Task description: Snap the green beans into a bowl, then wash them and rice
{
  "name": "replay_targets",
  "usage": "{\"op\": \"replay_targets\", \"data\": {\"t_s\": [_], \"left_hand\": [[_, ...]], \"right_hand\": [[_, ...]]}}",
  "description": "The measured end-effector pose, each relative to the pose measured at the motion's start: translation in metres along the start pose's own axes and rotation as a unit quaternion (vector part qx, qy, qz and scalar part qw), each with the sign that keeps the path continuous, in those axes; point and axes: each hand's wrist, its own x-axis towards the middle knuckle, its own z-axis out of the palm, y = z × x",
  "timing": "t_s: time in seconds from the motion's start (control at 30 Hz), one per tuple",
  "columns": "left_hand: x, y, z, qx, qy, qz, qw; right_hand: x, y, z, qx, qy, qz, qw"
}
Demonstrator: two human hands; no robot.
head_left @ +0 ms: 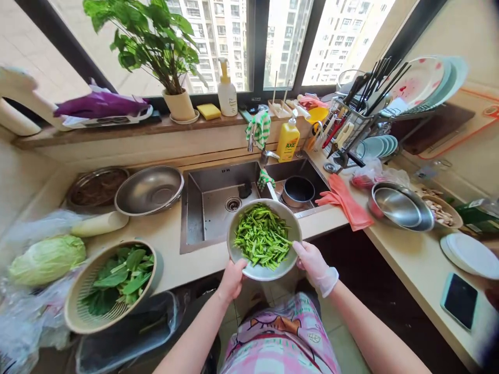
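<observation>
Gripping a round silvery bowl by its rim, just below the frame's centre, with bare left hand and clear-gloved right hand; carrying bright-green, slender, short-cut vegetable pieces heaped loosely inside.

Yellow bottle reads "AXE" (capitals).

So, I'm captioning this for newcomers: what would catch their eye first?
Likely the bowl of chopped greens, centrally held between the bare left hand and gloved right hand. Next, the pink gloves right of the sink, and the leafy potted plant on the windowsill.
</observation>
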Motion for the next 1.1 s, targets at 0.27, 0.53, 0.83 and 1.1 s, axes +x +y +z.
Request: {"op": "replay_targets", "data": {"t_s": [0.27,0.53,0.83,1.1], "left_hand": [[-0.001,0.012,0.011,-0.044,0.037,-0.006,0.998],[0.002,0.009,-0.003,0.000,0.067,0.026,0.997],[0.010,0.005,0.008,0.025,0.069,0.043,0.996],[0.017,-0.004,0.054,0.045,0.005,-0.035,0.998]], "right_hand": [[0.006,-0.037,-0.033,0.045,-0.114,-0.005,0.992],[0.010,-0.021,-0.035,0.077,-0.089,0.003,0.993],[0.018,-0.039,-0.032,0.033,-0.040,-0.145,0.988],[0.110,-0.057,0.003,-0.326,-0.067,-0.341,0.879]]}}
